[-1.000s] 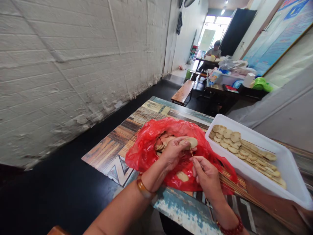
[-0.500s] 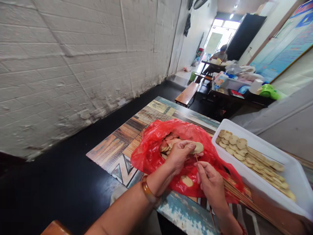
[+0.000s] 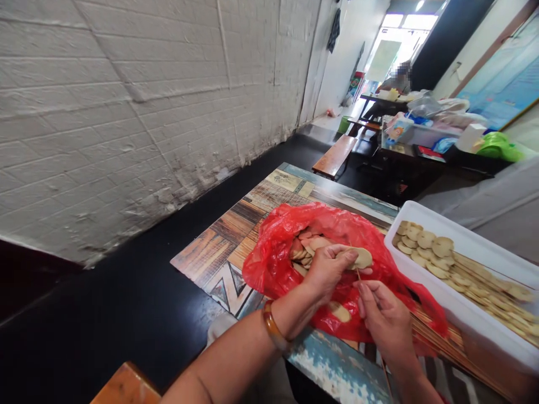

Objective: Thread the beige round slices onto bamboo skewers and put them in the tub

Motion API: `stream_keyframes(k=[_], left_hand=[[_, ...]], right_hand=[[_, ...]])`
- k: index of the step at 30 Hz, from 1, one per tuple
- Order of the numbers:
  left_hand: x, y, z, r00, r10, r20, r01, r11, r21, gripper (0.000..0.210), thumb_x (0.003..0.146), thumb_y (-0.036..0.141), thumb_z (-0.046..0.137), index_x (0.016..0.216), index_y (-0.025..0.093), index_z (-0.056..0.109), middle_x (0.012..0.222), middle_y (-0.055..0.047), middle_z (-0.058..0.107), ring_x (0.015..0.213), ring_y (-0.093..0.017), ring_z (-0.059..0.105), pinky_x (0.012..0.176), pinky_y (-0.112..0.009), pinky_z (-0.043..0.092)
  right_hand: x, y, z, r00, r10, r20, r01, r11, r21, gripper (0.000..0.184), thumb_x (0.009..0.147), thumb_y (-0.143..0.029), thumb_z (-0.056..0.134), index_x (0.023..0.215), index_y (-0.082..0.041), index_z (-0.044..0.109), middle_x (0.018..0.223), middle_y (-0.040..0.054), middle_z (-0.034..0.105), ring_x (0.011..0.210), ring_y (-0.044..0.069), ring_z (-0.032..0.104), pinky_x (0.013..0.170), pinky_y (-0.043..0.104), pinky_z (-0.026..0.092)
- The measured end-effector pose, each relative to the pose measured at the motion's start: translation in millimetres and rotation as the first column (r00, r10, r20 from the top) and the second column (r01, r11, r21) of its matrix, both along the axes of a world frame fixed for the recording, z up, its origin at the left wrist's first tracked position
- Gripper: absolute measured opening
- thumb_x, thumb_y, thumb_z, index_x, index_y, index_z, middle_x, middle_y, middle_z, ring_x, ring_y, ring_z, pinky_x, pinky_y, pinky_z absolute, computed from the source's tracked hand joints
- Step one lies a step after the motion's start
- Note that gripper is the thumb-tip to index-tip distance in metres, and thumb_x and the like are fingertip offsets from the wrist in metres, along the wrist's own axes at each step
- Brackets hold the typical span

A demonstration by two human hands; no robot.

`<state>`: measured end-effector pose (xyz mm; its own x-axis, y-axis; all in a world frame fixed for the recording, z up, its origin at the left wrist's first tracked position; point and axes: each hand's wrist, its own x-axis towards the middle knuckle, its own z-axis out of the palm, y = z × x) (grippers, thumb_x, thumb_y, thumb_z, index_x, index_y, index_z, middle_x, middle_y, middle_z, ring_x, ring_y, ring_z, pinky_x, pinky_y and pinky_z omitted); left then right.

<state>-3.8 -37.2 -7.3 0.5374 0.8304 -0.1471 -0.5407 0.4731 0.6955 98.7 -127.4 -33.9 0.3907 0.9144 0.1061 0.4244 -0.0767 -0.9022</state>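
Note:
My left hand (image 3: 326, 275), with a brown bangle on its wrist, is closed on a pale potato slice (image 3: 362, 258). Below it, my right hand (image 3: 384, 311) pinches a thin bamboo skewer (image 3: 358, 274), whose upper end meets the slice's lower edge; whether it has pierced the slice I cannot tell. Both hands are over a red plastic bag (image 3: 267, 247), open at the top, with a heap of loose slices (image 3: 304, 253) inside. One more slice (image 3: 340, 312) lies on the bag's near side, between my forearms. Beside my right hand, a bundle of skewers (image 3: 463, 353) lies on the table.
A white plastic tub (image 3: 452, 223) on the right holds rows of skewered slices (image 3: 438, 248). The wood-patterned table (image 3: 236, 224) borders a dark floor and white wall (image 3: 147, 101). Beyond are a bench (image 3: 336, 156), a cluttered table (image 3: 425, 151) and a seated person (image 3: 398, 81).
The view has swung a little, so the table and hands appear farther right. My hands keep the same hold on the potato slice and the skewer.

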Motion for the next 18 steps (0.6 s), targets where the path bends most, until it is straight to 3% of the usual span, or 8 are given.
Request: stream_keyframes(k=[6, 12, 18], left_hand=[[-2.3, 3.2, 6.7, 1.000, 0.007, 0.004, -0.007, 1.000, 0.003, 0.043, 0.061, 0.042, 0.076, 0.089, 0.011, 0.064, 0.079, -0.007, 0.068, 0.063, -0.017, 0.065, 0.065, -0.029, 0.049], [-1.2, 5.1, 6.1, 0.992, 0.066, -0.107, -0.059, 0.996, 0.074, 0.038, 0.063, 0.046, 0.074, 0.074, 0.010, 0.064, 0.068, -0.004, 0.065, 0.058, -0.016, 0.063, 0.059, -0.027, 0.048], [3.1, 1.1, -0.8, 0.985, 0.059, -0.160, -0.040, 0.992, 0.120, 0.034, 0.066, 0.044, 0.072, 0.077, 0.012, 0.065, 0.071, -0.003, 0.066, 0.059, -0.013, 0.060, 0.063, -0.027, 0.048]], right_hand=[[-2.6, 1.7, 9.7, 0.999, 0.031, 0.009, -0.031, 0.999, -0.029, 0.030, 0.087, -0.047, 0.049, 0.074, -0.021, 0.058, 0.048, -0.0058, 0.047, 0.039, 0.011, 0.042, 0.042, 0.023, 0.033], [-3.7, 4.6, 9.2, 0.995, 0.061, 0.081, -0.063, 0.998, 0.031, 0.028, 0.089, -0.042, 0.048, 0.074, -0.021, 0.059, 0.047, -0.0057, 0.047, 0.043, 0.012, 0.045, 0.048, 0.024, 0.035], [-2.5, 10.1, 5.5, 0.994, 0.034, 0.108, -0.045, 0.993, 0.106, 0.030, 0.089, -0.042, 0.047, 0.070, -0.021, 0.058, 0.048, -0.0046, 0.050, 0.045, 0.013, 0.048, 0.050, 0.024, 0.037]])
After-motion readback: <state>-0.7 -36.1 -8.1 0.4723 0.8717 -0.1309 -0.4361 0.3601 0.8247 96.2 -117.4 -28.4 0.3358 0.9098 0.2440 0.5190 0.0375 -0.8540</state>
